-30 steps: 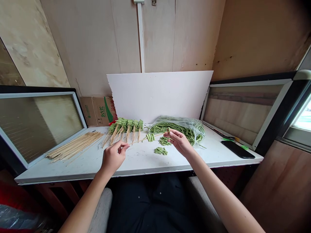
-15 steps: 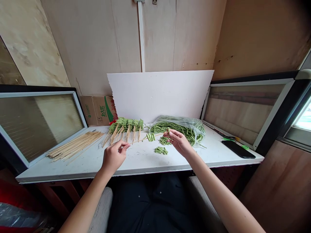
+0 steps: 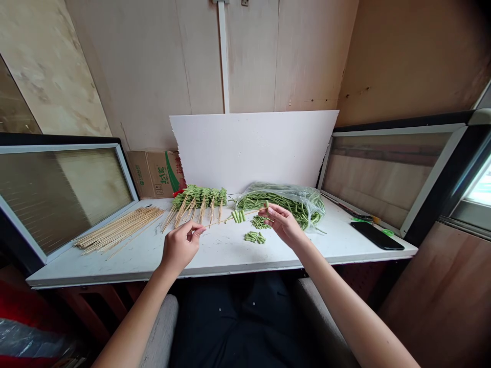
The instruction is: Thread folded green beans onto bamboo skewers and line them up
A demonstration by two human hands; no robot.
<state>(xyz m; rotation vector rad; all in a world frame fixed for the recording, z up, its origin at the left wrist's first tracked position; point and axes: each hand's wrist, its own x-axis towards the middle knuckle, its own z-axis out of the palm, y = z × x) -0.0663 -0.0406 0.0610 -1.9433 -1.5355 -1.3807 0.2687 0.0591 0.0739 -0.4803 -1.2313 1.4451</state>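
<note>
Here, the left hand [image 3: 180, 243] pinches the bare left end of a thin skewer [image 3: 217, 223] between thumb and fingers, while the right hand [image 3: 282, 221] grips a short bean piece [image 3: 266, 204] at its fingertips, at the skewer's right end; whether the tip has entered it cannot be told. Mid-skewer, above the table [image 3: 215, 260], sits a row of threaded pieces [image 3: 238, 216]. The skewer should handle as light and springy, best held by its bare left end; the piece is probably light, firm, slightly slick and liable to split, so grasp its sides, clear of the point. Beyond lie the near pile of cut pieces [image 3: 254, 237], loaded skewers [image 3: 199, 197] far left, loose skewers [image 3: 118, 230] left, and bagged long beans [image 3: 276, 199] far right.
</note>
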